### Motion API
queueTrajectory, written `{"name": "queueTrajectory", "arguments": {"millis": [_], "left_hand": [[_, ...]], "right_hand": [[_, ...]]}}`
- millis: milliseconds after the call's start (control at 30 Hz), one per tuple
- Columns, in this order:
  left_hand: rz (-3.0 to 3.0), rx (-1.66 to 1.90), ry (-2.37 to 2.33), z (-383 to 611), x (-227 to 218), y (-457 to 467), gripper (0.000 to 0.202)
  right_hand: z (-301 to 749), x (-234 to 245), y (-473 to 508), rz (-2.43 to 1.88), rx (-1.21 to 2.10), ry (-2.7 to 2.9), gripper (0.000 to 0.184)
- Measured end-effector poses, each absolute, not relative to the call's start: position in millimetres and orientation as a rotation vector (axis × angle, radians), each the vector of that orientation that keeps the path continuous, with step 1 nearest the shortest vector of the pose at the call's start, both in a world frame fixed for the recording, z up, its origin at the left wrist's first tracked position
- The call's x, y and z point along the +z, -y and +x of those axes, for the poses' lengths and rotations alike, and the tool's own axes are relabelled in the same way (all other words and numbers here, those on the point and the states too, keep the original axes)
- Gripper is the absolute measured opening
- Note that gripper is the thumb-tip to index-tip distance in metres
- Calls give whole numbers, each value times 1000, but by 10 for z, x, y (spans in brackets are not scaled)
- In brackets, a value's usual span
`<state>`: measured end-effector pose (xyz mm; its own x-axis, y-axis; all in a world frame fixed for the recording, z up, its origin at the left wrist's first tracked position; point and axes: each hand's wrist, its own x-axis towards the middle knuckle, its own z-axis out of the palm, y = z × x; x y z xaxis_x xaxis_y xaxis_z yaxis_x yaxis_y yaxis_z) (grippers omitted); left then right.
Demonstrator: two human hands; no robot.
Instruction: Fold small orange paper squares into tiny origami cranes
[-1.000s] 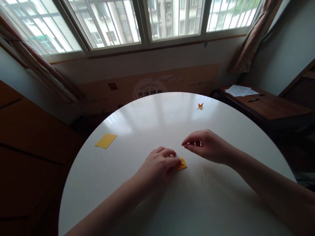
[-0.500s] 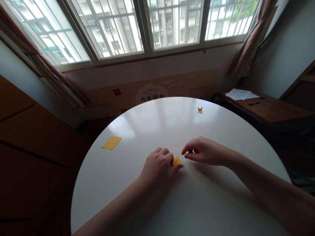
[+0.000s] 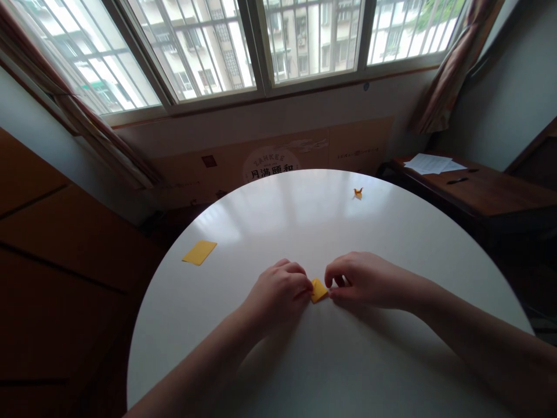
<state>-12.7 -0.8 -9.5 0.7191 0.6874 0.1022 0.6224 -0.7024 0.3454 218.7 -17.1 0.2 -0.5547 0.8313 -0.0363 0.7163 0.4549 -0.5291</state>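
A small piece of folded yellow paper [image 3: 319,291] lies on the white round table [image 3: 278,215] between my hands. My left hand [image 3: 281,290] is closed on its left side, fingers bent and thumb low. At the paper's right corner, my right hand [image 3: 354,278] has its thumb and forefinger nearly together, pinching the tip. The other right fingers are curled in. Part of the paper's left side is hidden behind my left fingertips.
A yellow paper square [image 3: 200,252] lies toward the table's left edge. Near the far edge stands a small folded orange-yellow paper figure [image 3: 358,192]. White sheets [image 3: 429,163] and a dark pen-like object [image 3: 456,181] rest on a brown wooden table [image 3: 491,194] at the right.
My right hand has come down to the paper's right corner. My left fingers have drawn back a little, and more of the folded paper shows.
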Motion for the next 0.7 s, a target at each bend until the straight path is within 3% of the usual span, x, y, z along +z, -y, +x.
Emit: {"name": "queueTrajectory", "arguments": {"millis": [500, 700], "left_hand": [[2614, 451, -1244, -47, -192, 55, 6], [2580, 464, -1246, -46, -188, 51, 14]], "right_hand": [[2055, -122, 136, -1372, 761, 2271, 16], [2015, -168, 160, -1335, 745, 2232, 17]]}}
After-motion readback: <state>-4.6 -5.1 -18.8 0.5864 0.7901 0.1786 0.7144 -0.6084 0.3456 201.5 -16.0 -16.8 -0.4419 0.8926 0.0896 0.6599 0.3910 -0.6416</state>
